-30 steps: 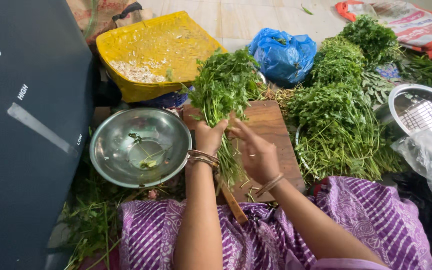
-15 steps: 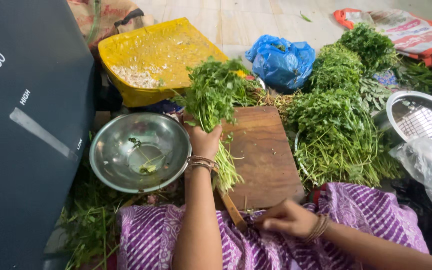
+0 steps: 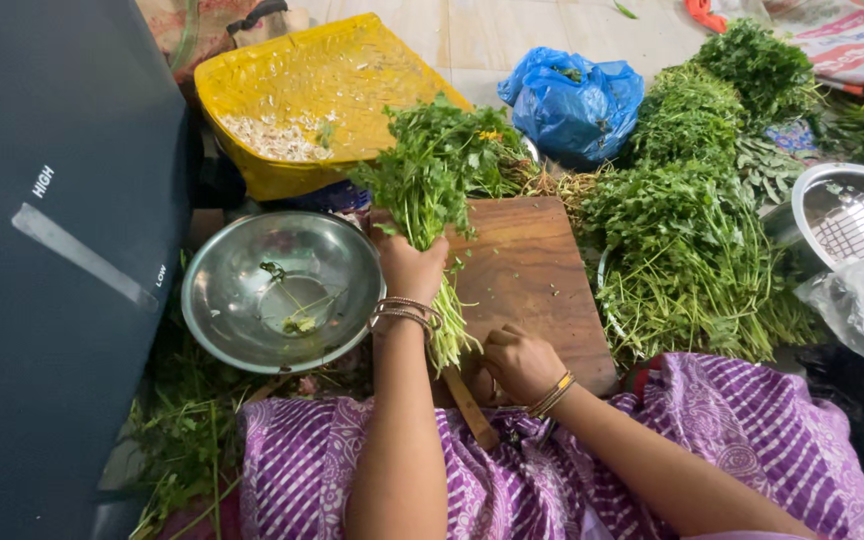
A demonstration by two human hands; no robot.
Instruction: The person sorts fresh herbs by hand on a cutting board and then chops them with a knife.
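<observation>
My left hand (image 3: 410, 268) grips a bunch of green leafy herbs (image 3: 439, 165) by the stems and holds it upright over the left side of a wooden cutting board (image 3: 527, 270). The stem ends (image 3: 449, 335) hang below the fist. My right hand (image 3: 520, 362) rests at the board's near edge with its fingers curled, right beside the stem ends. It touches the top of a wooden handle (image 3: 474, 408) that lies on my purple striped lap. Whether it holds anything is hidden.
A steel bowl (image 3: 282, 290) with a few scraps sits left of the board, behind it a yellow tray (image 3: 322, 95). Piles of herbs (image 3: 687, 250) lie to the right, with a blue bag (image 3: 572, 100), a steel colander (image 3: 857, 220) and a dark appliance (image 3: 52, 250).
My right hand let go of the bunch, dropped to my lap, then came back up to the board's near edge by the handle. My left hand kept hold of the herbs.
</observation>
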